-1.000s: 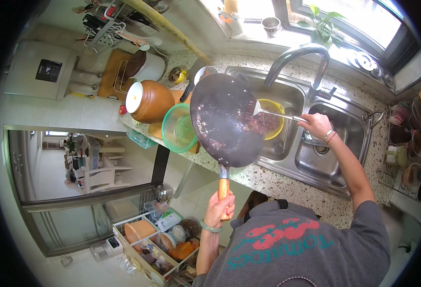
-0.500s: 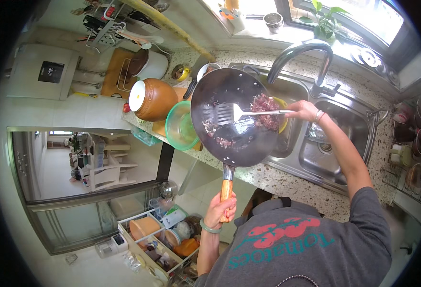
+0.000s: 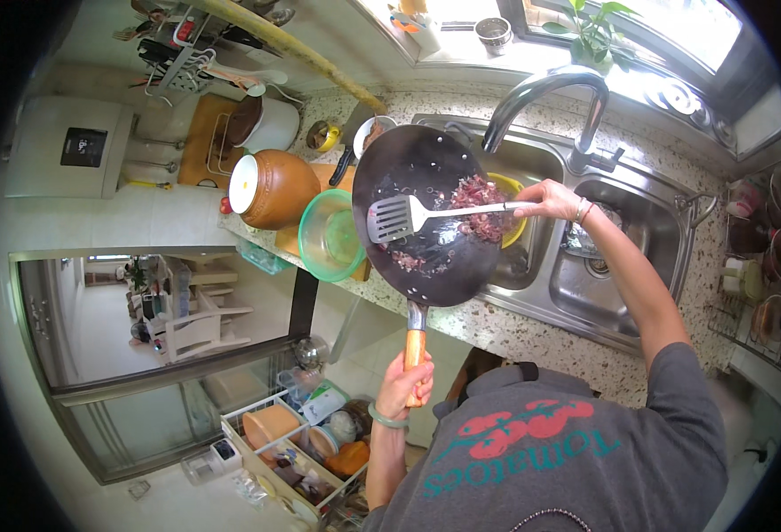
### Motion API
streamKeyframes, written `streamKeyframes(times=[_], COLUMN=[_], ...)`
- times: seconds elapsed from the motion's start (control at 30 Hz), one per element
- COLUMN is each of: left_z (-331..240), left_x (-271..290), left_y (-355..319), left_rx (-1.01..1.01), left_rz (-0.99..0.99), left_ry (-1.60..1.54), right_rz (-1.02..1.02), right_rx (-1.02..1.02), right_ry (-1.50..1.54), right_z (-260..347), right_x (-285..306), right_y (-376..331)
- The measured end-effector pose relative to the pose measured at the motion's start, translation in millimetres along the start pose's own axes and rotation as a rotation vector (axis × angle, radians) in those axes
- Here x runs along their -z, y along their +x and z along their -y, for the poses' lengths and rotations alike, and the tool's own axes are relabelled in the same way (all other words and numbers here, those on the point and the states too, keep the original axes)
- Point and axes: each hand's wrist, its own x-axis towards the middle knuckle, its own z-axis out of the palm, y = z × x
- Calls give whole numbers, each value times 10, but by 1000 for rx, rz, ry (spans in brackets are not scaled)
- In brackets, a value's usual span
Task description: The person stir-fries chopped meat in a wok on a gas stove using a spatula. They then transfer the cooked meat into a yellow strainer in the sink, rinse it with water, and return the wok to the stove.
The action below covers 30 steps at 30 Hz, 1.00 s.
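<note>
Wok (image 3: pixel 439 217), dark and round, is held tilted in the air over the front edge of the speckled desk (image 3: pixel 532 332), its far rim leaning toward the steel sink (image 3: pixel 625 266) and a yellow bowl (image 3: pixel 516 191) that sits there. The left hand (image 3: pixel 405 383) is wrapped tight around the wooden handle (image 3: pixel 415 346) near its end. The right hand (image 3: pixel 552 199) is closed on the stem of a metal slotted spatula (image 3: pixel 392 218), whose blade lies against the pan's inner face beside a heap of reddish-brown cooked food (image 3: pixel 483 202). A pan this wide looks heavy and front-loaded for one hand, rigid, probably hot and oily inside, so the wooden handle seems the only safe place to take it. A brown jar (image 3: pixel 275 188) and green bowl (image 3: pixel 330 235) stand just beside it toward the desk's left end.
</note>
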Motion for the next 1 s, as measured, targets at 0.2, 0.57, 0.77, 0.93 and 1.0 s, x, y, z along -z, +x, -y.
streamKeyframes(times=[0.2, 0.57, 0.77, 0.93, 1.0], left_z=[29, 53, 31, 30, 40], left_x=[-23, 11, -47, -58, -58], left_y=[1, 53, 40, 88, 106], left_rx=[-16, -27, -29, -39, -38], left_rz=[-1, -72, -85, -108, -117], left_ry=[-35, 39, 61, 68, 70], right_rz=[-43, 19, -41, -176, -160], right_rx=[-92, 82, 7, -108, -36], right_ry=[-445, -313, -558, -751, -671], right_z=[-303, 119, 41, -61, -40], right_x=[124, 205, 298, 372, 356], right_y=[-101, -156, -98, -309, -367])
